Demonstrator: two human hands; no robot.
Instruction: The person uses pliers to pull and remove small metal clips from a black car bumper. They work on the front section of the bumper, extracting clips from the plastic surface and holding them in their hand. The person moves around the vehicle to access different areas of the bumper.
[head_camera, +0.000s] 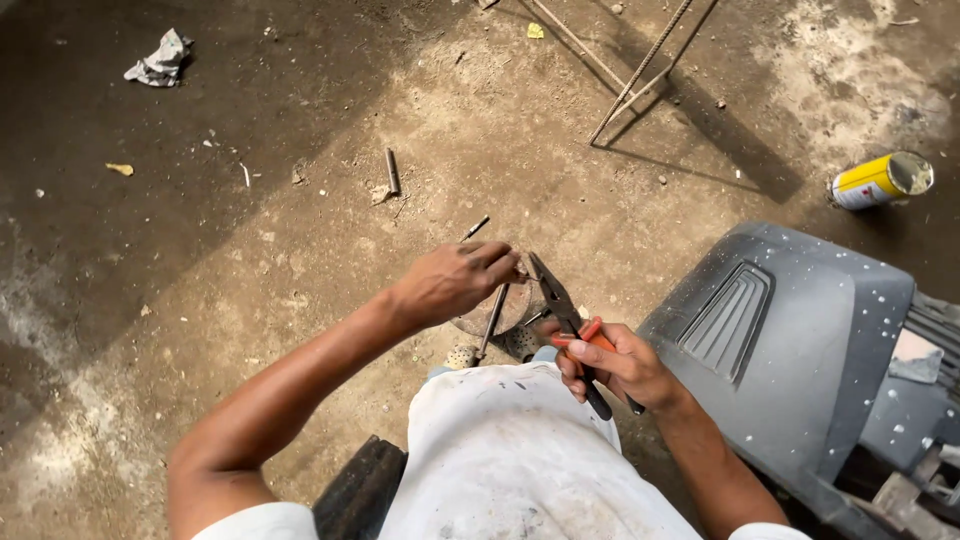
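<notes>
pliers (560, 305) with red and black handles in the right hand (615, 365), fingers wrapped tight round the grips, nose pointing up and left toward the left hand (455, 282). left hand closed over a small part at the plier tips, too hidden to identify; thin metal rod (492, 322) slanting down from under it, just left of the pliers. hands near each other, apart, above a white-clad knee (510, 450). further out: dirt floor (250, 300), short metal piece (392, 172), grey plastic panel (790, 340) at right, yellow can (880, 180) on its side, rebar frame (640, 70) at top, crumpled paper (160, 62) far left.
</notes>
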